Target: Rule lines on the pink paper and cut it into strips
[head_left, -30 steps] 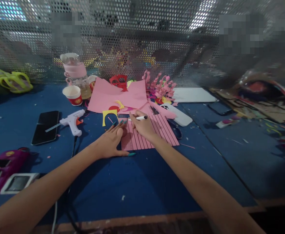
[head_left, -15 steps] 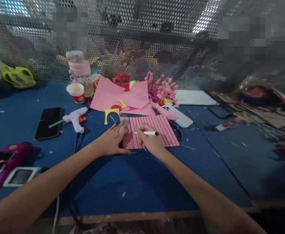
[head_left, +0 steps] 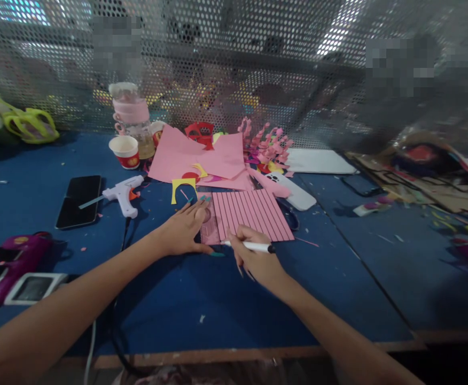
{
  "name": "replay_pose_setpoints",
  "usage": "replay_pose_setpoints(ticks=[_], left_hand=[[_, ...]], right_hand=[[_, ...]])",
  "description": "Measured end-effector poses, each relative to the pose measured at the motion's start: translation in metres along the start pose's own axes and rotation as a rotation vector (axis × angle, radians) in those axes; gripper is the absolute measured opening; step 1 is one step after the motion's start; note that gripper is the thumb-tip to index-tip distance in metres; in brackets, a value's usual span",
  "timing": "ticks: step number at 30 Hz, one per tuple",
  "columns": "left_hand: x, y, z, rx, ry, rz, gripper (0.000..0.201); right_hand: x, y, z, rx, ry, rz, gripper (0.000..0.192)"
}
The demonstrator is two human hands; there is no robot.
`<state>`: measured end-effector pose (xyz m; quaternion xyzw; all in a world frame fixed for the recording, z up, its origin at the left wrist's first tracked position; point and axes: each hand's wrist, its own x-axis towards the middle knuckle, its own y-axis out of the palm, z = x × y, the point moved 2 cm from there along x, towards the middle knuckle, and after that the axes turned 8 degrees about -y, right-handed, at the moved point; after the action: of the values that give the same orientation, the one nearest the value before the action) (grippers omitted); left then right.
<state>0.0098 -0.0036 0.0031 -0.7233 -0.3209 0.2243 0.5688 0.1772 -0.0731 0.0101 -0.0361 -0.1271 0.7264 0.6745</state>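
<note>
Since the earlier frame, the right hand had slid from the far edge of the pink lined sheet back to its near edge, carrying the white marker with it, while the left hand had stayed put.

That pink sheet lay flat on the blue worktop, just past both hands, ruled with dark parallel lines across most of its width. It looked like thin craft paper: light, floppy, easy to crease or smudge, and likely to skid on the smooth surface unless pinned. The left hand, palm down with fingers spread, pressed on its left margin; this grip was open and flat, closed on nothing. The right hand's grip was closed around the marker, held nearly level with its tip at the sheet's near left corner. Lifting the sheet would probably be best done at a free corner or the right edge.

Beyond the sheet, larger pink paper pieces overlapped, with a yellow cut-out and curled pink paper flowers. A white phone lay touching the sheet's far right corner. To the left lay a glue gun, a black phone and a paper cup. Open blue surface lay toward the near edge and to the right; a perforated metal screen closed the far side.
</note>
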Motion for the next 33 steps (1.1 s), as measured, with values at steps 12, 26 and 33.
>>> replay_pose_setpoints(ticks=[12,26,33], left_hand=[[-0.003,0.002,0.005,-0.042,0.029,-0.014,0.083],[-0.004,-0.005,0.002,0.034,-0.023,-0.016,0.078],[-0.003,-0.008,0.001,0.083,-0.019,0.021,0.075]], right_hand=[[0.019,-0.019,0.016,-0.127,-0.143,-0.090,0.027],[0.076,-0.083,-0.038,-1.103,-0.325,-0.373,0.040],[0.080,-0.092,-0.031,-0.805,-0.471,-0.363,0.033]])
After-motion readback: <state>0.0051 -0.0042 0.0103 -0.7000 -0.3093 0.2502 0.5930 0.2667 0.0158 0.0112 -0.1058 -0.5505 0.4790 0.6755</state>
